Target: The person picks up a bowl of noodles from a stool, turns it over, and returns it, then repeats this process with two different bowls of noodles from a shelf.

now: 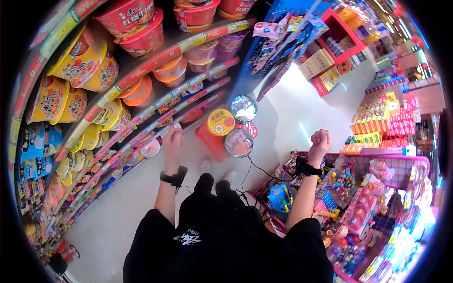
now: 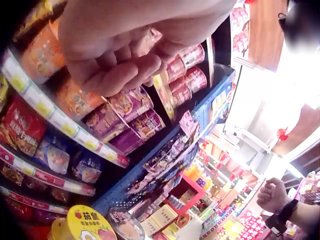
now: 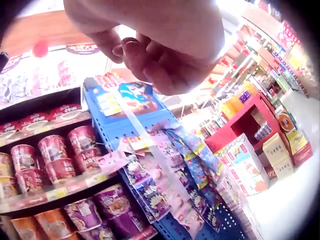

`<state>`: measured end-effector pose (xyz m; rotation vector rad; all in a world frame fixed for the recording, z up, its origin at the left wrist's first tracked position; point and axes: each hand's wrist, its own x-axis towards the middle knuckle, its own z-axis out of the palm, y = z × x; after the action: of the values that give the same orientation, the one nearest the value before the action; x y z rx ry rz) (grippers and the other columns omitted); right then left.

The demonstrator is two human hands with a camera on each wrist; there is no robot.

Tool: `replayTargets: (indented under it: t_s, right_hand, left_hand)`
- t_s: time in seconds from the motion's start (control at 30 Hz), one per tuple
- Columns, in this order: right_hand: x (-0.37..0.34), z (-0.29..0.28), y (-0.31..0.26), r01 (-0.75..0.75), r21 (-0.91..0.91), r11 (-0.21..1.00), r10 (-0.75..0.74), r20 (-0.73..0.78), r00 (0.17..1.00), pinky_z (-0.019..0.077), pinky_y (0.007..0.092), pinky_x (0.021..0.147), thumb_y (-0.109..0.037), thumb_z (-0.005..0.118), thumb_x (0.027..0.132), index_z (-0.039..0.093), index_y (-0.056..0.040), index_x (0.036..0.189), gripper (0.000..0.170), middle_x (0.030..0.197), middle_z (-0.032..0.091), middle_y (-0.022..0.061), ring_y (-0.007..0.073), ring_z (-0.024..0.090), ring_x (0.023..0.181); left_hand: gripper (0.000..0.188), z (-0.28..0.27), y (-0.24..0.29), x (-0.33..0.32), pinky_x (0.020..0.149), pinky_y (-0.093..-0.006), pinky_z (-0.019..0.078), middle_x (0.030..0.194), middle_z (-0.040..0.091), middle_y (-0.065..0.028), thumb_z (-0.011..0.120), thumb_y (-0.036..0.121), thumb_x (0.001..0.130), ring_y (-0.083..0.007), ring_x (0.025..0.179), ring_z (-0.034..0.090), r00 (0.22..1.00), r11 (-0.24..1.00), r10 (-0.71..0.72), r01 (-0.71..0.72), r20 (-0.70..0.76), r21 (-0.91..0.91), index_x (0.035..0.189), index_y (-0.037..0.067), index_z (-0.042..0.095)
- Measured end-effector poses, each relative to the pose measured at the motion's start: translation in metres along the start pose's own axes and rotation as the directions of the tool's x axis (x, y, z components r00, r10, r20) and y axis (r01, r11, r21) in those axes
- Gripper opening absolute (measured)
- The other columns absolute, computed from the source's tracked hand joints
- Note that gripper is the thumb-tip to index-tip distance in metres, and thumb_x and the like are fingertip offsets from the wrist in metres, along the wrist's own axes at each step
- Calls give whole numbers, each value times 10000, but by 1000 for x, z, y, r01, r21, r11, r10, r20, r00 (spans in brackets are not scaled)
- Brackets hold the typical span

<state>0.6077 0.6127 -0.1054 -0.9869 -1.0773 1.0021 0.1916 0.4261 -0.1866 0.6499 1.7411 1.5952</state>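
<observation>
My left hand (image 1: 173, 144) is raised beside the noodle shelves, blurred in the head view. In the left wrist view its fingers (image 2: 120, 75) are loosely curled and hold nothing. Out to the right, my right hand (image 1: 321, 140) is lifted above the toy bins, its fingers (image 3: 150, 65) bent loosely in towards the palm, with no object in them. Between the hands and farther forward stand a yellow-lidded noodle tub (image 1: 221, 121) and a dark-lidded tub (image 1: 238, 143). Behind these is a shiny round lid (image 1: 244, 108). Something red (image 1: 207, 144) shows below the yellow tub.
Shelves of instant noodle tubs (image 1: 137, 89) curve along the left. A blue pegboard rack (image 1: 250, 61) with hanging snack bags ends the shelving. At the right are pink-framed bins of toys (image 1: 339, 184) and stacked boxes (image 1: 377, 122). Cables (image 1: 250, 174) hang near the legs.
</observation>
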Motion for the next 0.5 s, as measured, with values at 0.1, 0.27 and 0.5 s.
replayTargets:
  t_s: [0.1,0.27,0.5]
  right_hand:
    - [-22,16,-43,54,36,998,-54,5,999,207,241,457,-114,503,950,367,-105,648,331,556,291,-43,61,245,484]
    - [-57,38,-102,75,141,987,-85,61,995,182,231,428,-102,510,943,368,-100,645,330,525,269,-59,46,230,449]
    - [-140,71,-133,-40,113,993,3,307,952,201,214,416,-109,514,942,549,-18,824,153,536,320,-73,24,264,448]
  left_hand:
    - [181,-38,18,-16,445,-209,263,550,394,40,504,159,930,-43,482,363,999,996,8,-11,-31,-86,845,44,614]
    - [197,-104,38,-65,450,-209,205,574,400,63,517,162,950,-19,492,324,978,982,34,-71,-208,-173,842,32,618]
    - [241,-212,68,-188,443,-227,189,543,368,52,463,191,961,-39,472,281,906,985,86,-139,-414,-98,837,33,597]
